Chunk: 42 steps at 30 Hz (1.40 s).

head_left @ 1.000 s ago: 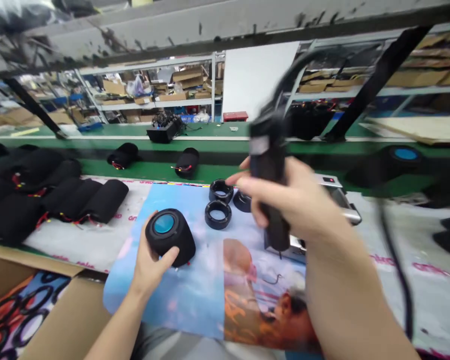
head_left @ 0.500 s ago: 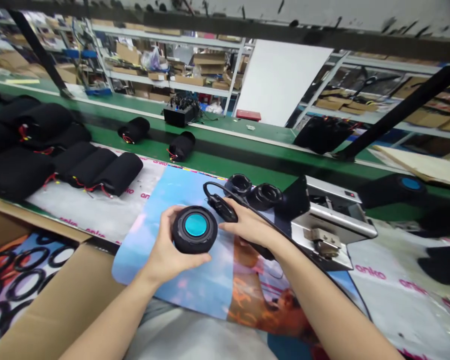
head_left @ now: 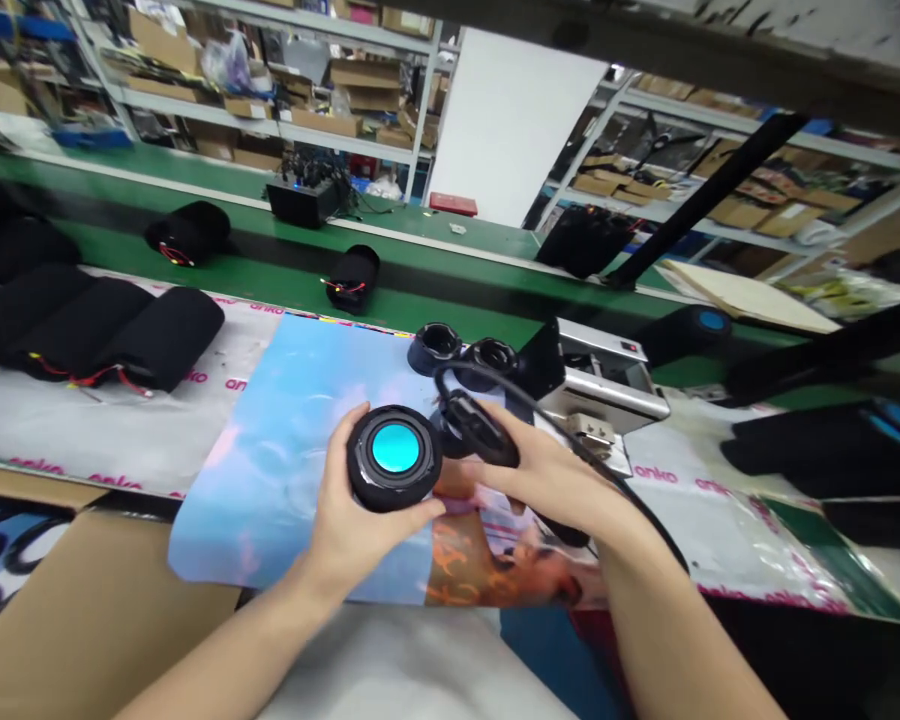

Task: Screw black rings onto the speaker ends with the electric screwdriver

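Note:
My left hand (head_left: pixel 349 520) is wrapped around a black fabric-covered speaker (head_left: pixel 394 458) stood on end, its round turquoise end cap facing up at me. My right hand (head_left: pixel 551 478) grips a black corded power tool (head_left: pixel 480 430) lying low beside the speaker, its front end close to the speaker's right side. The tool's black cable (head_left: pixel 615 490) loops up and runs back past my right wrist. Both hands hover over a printed blue and orange sheet (head_left: pixel 285 440) spread on the bench.
Two black rings (head_left: pixel 461 352) sit just beyond my hands, next to a silver metal fixture (head_left: pixel 607 385). Several black speaker bodies (head_left: pixel 97 330) with red wires lie at left. A green conveyor (head_left: pixel 270 270) carries more speakers. A cardboard box (head_left: pixel 82 610) is at lower left.
My right hand has brought the tool down from in front of my face to the speaker's side. My left hand has tipped the speaker up on end and drawn it nearer.

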Each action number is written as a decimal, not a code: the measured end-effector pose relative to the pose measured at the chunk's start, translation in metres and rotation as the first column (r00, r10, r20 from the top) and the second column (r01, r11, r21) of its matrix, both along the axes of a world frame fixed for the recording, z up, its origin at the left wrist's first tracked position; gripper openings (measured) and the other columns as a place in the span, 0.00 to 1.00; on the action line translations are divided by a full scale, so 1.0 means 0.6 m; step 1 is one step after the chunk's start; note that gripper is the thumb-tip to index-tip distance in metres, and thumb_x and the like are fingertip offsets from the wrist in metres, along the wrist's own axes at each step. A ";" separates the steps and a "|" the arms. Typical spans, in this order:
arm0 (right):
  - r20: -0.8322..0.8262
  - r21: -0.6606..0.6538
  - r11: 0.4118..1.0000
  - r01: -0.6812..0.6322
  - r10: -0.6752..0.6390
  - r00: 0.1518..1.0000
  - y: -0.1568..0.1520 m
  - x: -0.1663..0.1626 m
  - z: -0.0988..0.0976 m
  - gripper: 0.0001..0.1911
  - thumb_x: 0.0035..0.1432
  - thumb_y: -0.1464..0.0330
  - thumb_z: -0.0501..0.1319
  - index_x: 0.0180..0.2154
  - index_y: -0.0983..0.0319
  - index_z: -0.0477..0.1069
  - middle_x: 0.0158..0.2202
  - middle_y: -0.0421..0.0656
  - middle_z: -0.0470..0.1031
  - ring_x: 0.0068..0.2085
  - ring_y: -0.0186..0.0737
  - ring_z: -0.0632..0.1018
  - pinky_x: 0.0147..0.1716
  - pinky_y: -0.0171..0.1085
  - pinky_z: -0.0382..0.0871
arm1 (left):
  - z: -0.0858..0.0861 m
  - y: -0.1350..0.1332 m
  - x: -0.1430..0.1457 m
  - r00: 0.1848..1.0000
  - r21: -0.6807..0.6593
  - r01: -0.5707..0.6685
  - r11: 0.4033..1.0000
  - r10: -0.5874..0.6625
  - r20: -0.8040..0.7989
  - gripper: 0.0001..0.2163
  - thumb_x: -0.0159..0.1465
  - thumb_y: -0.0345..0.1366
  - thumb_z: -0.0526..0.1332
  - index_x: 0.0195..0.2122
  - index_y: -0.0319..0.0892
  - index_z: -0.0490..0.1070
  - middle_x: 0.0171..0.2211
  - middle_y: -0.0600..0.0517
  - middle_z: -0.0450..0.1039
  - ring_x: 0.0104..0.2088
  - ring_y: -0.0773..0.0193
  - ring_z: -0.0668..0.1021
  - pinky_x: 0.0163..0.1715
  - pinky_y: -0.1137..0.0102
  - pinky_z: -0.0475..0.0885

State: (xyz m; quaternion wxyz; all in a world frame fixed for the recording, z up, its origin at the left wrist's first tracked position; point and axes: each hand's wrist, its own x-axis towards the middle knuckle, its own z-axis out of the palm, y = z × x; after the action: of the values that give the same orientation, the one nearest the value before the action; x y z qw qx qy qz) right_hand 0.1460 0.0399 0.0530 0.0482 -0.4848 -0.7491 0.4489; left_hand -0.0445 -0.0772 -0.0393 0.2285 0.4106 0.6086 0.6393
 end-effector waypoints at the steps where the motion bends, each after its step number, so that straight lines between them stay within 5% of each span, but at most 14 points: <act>1: -0.055 0.014 0.997 0.072 -0.071 0.996 -0.013 0.007 -0.001 0.36 0.63 0.60 0.67 0.70 0.55 0.64 0.39 0.40 0.80 0.22 0.30 0.73 0.24 0.32 0.70 | -0.003 -0.004 0.007 1.000 -0.011 0.006 1.000 -0.006 -0.013 0.47 0.50 0.45 0.83 0.69 0.49 0.63 0.67 0.41 0.72 0.64 0.40 0.80 0.64 0.49 0.78; 4: -0.326 -0.149 0.962 0.228 -0.265 0.907 -0.062 0.017 -0.020 0.38 0.56 0.51 0.74 0.62 0.57 0.67 0.40 0.42 0.80 0.22 0.31 0.74 0.22 0.33 0.72 | -0.014 -0.031 0.027 0.994 -0.038 0.090 0.995 -0.092 -0.067 0.47 0.60 0.45 0.78 0.76 0.57 0.53 0.73 0.41 0.62 0.72 0.37 0.71 0.70 0.40 0.71; 8: -0.525 -0.451 0.867 0.211 -0.449 0.723 -0.114 0.009 -0.058 0.50 0.37 0.61 0.86 0.60 0.56 0.67 0.41 0.42 0.81 0.26 0.33 0.76 0.26 0.33 0.77 | -0.019 -0.077 0.021 0.947 -0.046 0.269 0.962 -0.272 -0.170 0.45 0.68 0.44 0.71 0.80 0.63 0.45 0.77 0.43 0.50 0.79 0.36 0.58 0.74 0.35 0.61; 13: -0.620 -0.517 0.848 0.115 -0.464 0.633 -0.119 0.011 -0.071 0.46 0.38 0.70 0.84 0.59 0.58 0.72 0.58 0.48 0.79 0.45 0.41 0.84 0.41 0.36 0.84 | 0.018 -0.057 -0.049 0.826 -0.129 0.495 0.859 -0.512 -0.238 0.57 0.53 0.57 0.81 0.79 0.64 0.50 0.79 0.43 0.50 0.76 0.30 0.63 0.70 0.38 0.70; 16: -0.651 -0.513 0.858 0.016 -0.401 0.645 -0.113 0.025 -0.067 0.44 0.40 0.71 0.83 0.59 0.58 0.72 0.61 0.48 0.78 0.36 0.32 0.82 0.36 0.30 0.81 | 0.044 -0.030 -0.071 0.737 -0.184 0.609 0.771 -0.636 -0.227 0.58 0.49 0.56 0.83 0.77 0.65 0.55 0.77 0.45 0.59 0.73 0.33 0.70 0.67 0.44 0.76; 19: -0.575 -0.472 0.869 0.148 -0.431 0.695 -0.106 0.042 -0.056 0.46 0.42 0.63 0.83 0.61 0.61 0.71 0.51 0.50 0.83 0.22 0.26 0.73 0.22 0.29 0.70 | 0.047 -0.027 -0.061 0.771 -0.123 0.568 0.814 -0.579 -0.266 0.48 0.52 0.47 0.83 0.73 0.58 0.65 0.68 0.45 0.74 0.66 0.39 0.79 0.66 0.48 0.78; 23: -0.419 -0.105 0.837 0.537 -0.527 0.739 -0.078 0.050 -0.036 0.39 0.49 0.56 0.78 0.59 0.61 0.72 0.52 0.48 0.82 0.28 0.32 0.78 0.32 0.35 0.77 | 0.030 -0.038 -0.032 0.869 -0.031 0.363 0.931 -0.350 -0.351 0.43 0.56 0.41 0.80 0.72 0.52 0.66 0.64 0.43 0.77 0.64 0.40 0.81 0.66 0.47 0.78; 27: -0.271 0.135 0.858 0.496 -0.449 0.851 -0.037 0.018 -0.040 0.38 0.51 0.60 0.76 0.61 0.59 0.71 0.48 0.45 0.81 0.47 0.46 0.82 0.50 0.43 0.80 | 0.024 -0.036 -0.012 0.875 -0.065 0.304 0.950 -0.306 -0.375 0.49 0.58 0.40 0.79 0.78 0.55 0.56 0.67 0.42 0.73 0.66 0.41 0.79 0.66 0.46 0.78; 31: -0.197 0.230 0.872 0.432 -0.393 0.898 -0.011 -0.033 -0.063 0.40 0.53 0.65 0.78 0.65 0.57 0.69 0.64 0.47 0.72 0.64 0.52 0.75 0.69 0.49 0.71 | 0.029 -0.041 -0.013 0.870 -0.138 0.382 0.914 -0.406 -0.280 0.59 0.61 0.40 0.76 0.81 0.61 0.32 0.74 0.40 0.62 0.71 0.41 0.74 0.65 0.45 0.77; 35: -0.086 0.278 0.884 0.377 -0.368 0.926 -0.005 -0.057 -0.080 0.37 0.57 0.67 0.76 0.65 0.62 0.70 0.65 0.54 0.68 0.65 0.63 0.74 0.70 0.62 0.66 | 0.032 -0.045 -0.026 0.858 -0.151 0.465 0.872 -0.486 -0.163 0.60 0.63 0.42 0.76 0.80 0.65 0.26 0.79 0.42 0.56 0.73 0.43 0.72 0.66 0.48 0.77; 37: -0.088 0.295 0.889 0.351 -0.340 0.936 -0.007 -0.051 -0.080 0.33 0.60 0.68 0.73 0.65 0.61 0.70 0.66 0.52 0.69 0.67 0.59 0.73 0.71 0.57 0.66 | 0.031 -0.039 -0.034 0.854 -0.125 0.496 0.859 -0.509 -0.111 0.61 0.60 0.45 0.79 0.81 0.64 0.31 0.78 0.41 0.60 0.71 0.44 0.75 0.65 0.51 0.79; 42: -0.070 0.199 0.940 0.278 -0.270 0.960 -0.040 0.014 -0.063 0.39 0.59 0.66 0.71 0.69 0.51 0.65 0.57 0.40 0.78 0.55 0.43 0.81 0.60 0.41 0.77 | 0.023 -0.022 -0.057 0.876 -0.023 0.442 0.897 -0.437 -0.204 0.44 0.50 0.51 0.84 0.67 0.48 0.71 0.61 0.42 0.80 0.59 0.43 0.85 0.57 0.55 0.84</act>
State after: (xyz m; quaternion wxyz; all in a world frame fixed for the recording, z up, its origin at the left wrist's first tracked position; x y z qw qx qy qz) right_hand 0.1541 0.0160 0.0152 0.1759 -0.5671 -0.7159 0.3674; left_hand -0.0784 -0.0905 -0.0253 0.2991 0.6041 0.5119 0.5325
